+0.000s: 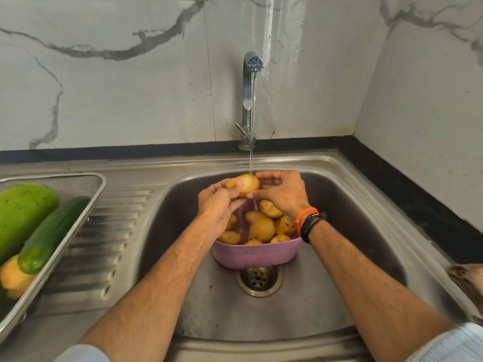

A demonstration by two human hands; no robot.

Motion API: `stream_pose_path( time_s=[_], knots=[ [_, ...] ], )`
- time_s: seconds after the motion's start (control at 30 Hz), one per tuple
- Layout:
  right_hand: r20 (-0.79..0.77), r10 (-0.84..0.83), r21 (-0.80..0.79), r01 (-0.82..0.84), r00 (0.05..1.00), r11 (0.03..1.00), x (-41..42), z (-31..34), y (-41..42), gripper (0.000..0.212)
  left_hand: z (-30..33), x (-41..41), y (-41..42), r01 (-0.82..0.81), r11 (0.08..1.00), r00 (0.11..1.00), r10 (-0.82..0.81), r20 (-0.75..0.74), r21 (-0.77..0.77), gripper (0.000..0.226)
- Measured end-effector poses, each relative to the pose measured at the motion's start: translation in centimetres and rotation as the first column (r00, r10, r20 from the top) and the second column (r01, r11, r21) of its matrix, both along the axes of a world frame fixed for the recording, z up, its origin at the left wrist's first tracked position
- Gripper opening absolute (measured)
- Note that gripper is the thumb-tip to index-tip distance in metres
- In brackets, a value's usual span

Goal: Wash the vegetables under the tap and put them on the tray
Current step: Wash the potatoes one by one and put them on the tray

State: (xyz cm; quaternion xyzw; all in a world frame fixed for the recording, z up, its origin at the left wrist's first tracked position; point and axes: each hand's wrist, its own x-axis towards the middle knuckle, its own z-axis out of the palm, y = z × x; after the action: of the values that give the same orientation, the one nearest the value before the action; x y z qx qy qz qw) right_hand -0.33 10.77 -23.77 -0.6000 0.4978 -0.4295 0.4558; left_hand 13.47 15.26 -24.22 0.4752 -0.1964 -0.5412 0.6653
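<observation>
A marble-patterned wall fills the upper part of the view, meeting a dark counter edge that runs behind and to the right of a stainless steel sink. The sink's ribbed draining board lies to the left of the basin, and on it rests a metal mesh tray. The tray holds a large pale green gourd, a dark green cucumber lying just beside it, and a yellowish vegetable partly under the cucumber's near end.

A chrome tap rises from the back rim of the sink, and a thin stream of water falls from its spout. In the basin stands a pink perforated basket, just behind the drain, with a heap of potatoes inside it.

Above the basket, both hands hold a single potato directly under the stream. The left hand grips it from the left with curled fingers and thumb. The right hand curls its fingers over the right end of the potato. Orange and black bands circle the right wrist. Light sleeves show at the bottom corners.
</observation>
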Motion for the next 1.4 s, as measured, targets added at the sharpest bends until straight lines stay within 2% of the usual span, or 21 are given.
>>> stream_pose_path(
  time_s=[0.17, 0.3, 0.5, 1.0, 1.13, 1.23, 1.27, 1.4],
  knots=[
    [0.273, 0.045, 0.185, -0.098, 0.961, 0.978, -0.4, -0.1, -0.1, 0.039, 0.2, 0.2, -0.1, -0.004, 1.000, 0.982, 0.005, -0.186, 0.006, 0.019],
    [0.399, -0.013, 0.303, -0.118, 0.917, 0.946, -0.7, 0.1, -0.2, 0.038, 0.0, 0.3, -0.2, 0.035, 0.999, 0.967, -0.028, -0.255, 0.022, 0.043],
    [0.444, -0.102, 0.401, -0.096, 0.890, 0.911, -0.7, -0.1, -0.2, 0.041, -0.4, 0.3, -0.4, 0.116, 0.992, 0.943, -0.097, -0.317, 0.044, 0.062],
    [0.428, -0.098, 0.424, -0.104, 0.898, 0.900, -0.5, -0.8, -0.6, 0.037, -0.9, 0.4, -0.4, 0.135, 0.990, 0.934, -0.113, -0.338, 0.043, 0.060],
    [0.391, -0.084, 0.384, -0.079, 0.916, 0.920, -0.2, 0.0, 0.5, 0.031, -0.3, 0.5, 0.3, 0.162, 0.985, 0.951, -0.139, -0.277, 0.063, 0.051],
    [0.341, -0.045, 0.347, -0.081, 0.939, 0.934, 0.4, 0.4, 1.4, 0.030, -0.1, 0.4, 0.8, 0.161, 0.983, 0.979, -0.147, -0.141, 0.089, 0.033],
    [0.315, -0.032, 0.332, -0.079, 0.948, 0.940, 0.5, 0.4, 1.6, 0.030, -0.1, 0.5, 0.8, 0.148, 0.984, 0.986, -0.140, -0.088, 0.096, 0.033],
    [0.222, 0.046, 0.269, -0.106, 0.974, 0.957, 1.1, 0.8, 2.9, 0.026, 0.1, 0.9, 1.4, 0.076, 0.989, 0.992, -0.088, 0.091, 0.124, 0.084]
  ],
)
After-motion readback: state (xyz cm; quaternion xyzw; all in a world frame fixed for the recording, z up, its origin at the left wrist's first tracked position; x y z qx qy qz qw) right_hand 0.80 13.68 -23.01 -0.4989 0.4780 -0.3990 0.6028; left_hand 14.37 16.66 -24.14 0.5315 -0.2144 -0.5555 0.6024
